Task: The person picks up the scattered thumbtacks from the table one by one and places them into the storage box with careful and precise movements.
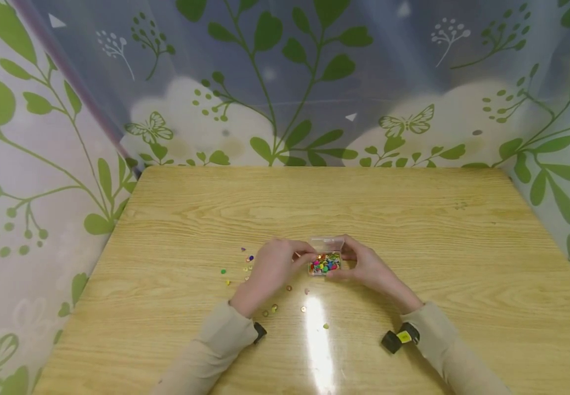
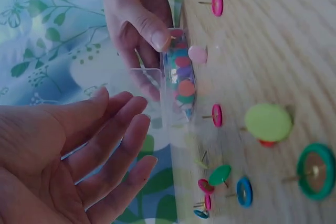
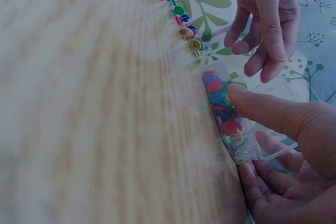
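A small clear plastic box point(image 1: 318, 274) stands on the table with its hinged lid point(image 1: 327, 241) raised at the back. Many-coloured thumbtacks point(image 1: 326, 266) fill it. My right hand point(image 1: 367, 269) grips the box at its right end, thumb along the front and fingers behind, as the right wrist view shows. My left hand point(image 1: 276, 264) hovers by the box's left end. In the left wrist view, its fingers point(image 2: 134, 135) are loosely bent and spread, with nothing seen between them. Loose thumbtacks lie beneath and around it, among them a large yellow-green one point(image 2: 268, 123).
Scattered thumbtacks, such as a green one point(image 1: 223, 271) and a yellow one point(image 1: 326, 326), lie left of and in front of the box. The wooden table point(image 1: 438, 230) meets a leaf-patterned curtain point(image 1: 294, 82) at its back edge. Black bands circle both wrists.
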A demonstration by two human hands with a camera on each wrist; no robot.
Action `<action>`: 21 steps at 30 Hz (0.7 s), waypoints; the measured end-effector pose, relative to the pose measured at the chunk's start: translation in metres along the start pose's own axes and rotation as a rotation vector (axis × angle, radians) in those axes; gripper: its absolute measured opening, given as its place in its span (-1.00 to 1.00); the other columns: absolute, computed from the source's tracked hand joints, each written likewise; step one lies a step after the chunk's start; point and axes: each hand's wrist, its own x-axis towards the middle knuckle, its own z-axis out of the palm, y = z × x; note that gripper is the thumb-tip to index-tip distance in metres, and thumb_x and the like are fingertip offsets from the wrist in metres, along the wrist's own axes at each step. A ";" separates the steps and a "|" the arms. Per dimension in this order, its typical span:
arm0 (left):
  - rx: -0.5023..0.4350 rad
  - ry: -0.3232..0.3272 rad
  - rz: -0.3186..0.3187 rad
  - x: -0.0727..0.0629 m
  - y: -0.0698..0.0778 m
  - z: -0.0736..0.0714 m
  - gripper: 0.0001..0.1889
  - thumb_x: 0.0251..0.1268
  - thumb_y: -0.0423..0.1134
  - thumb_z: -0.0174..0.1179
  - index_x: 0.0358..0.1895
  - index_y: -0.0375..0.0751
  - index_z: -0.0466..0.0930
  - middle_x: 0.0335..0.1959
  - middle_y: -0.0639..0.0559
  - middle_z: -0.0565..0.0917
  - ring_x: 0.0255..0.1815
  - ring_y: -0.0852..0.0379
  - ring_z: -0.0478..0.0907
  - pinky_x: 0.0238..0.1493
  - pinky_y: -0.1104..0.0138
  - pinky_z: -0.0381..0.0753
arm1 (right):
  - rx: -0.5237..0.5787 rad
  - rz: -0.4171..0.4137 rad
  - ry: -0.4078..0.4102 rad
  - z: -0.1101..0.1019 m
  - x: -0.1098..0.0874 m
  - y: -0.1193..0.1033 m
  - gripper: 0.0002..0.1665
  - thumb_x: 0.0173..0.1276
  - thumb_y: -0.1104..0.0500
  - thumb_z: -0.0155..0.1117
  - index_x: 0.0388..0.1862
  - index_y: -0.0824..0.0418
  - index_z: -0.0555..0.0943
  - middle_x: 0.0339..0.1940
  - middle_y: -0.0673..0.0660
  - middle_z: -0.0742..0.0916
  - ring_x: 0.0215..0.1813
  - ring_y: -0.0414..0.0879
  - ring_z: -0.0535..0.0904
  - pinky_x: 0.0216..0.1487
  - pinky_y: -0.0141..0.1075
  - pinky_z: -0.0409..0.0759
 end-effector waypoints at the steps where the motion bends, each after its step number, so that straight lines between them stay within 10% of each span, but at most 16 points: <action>1: 0.008 0.003 -0.004 0.000 -0.001 0.000 -0.86 0.38 -0.09 0.31 -0.16 0.01 0.82 -0.37 0.17 0.79 -0.41 0.27 0.65 -0.44 0.47 0.53 | 0.003 -0.002 -0.001 0.000 0.000 0.000 -0.17 0.15 0.15 0.61 0.38 0.11 0.44 0.33 0.28 0.58 0.30 0.27 0.55 0.41 0.27 0.31; 10: 0.043 0.054 -0.113 -0.004 -0.017 -0.019 -0.86 0.43 -0.08 0.27 -0.14 0.03 0.77 -0.24 0.16 0.81 -0.36 0.22 0.70 -0.58 0.45 0.47 | -0.001 0.003 0.004 0.000 0.000 0.000 -0.19 0.14 0.15 0.61 0.36 0.15 0.46 0.33 0.30 0.58 0.30 0.30 0.54 0.40 0.24 0.33; 21: 0.083 0.109 -0.310 -0.010 -0.068 -0.050 -0.88 0.39 -0.19 0.32 -0.10 -0.09 0.75 -0.13 0.04 0.78 -0.19 0.05 0.72 -0.26 0.20 0.66 | -0.011 -0.011 0.003 0.000 0.000 0.000 -0.19 0.14 0.14 0.62 0.35 0.19 0.46 0.32 0.34 0.58 0.30 0.32 0.54 0.40 0.24 0.34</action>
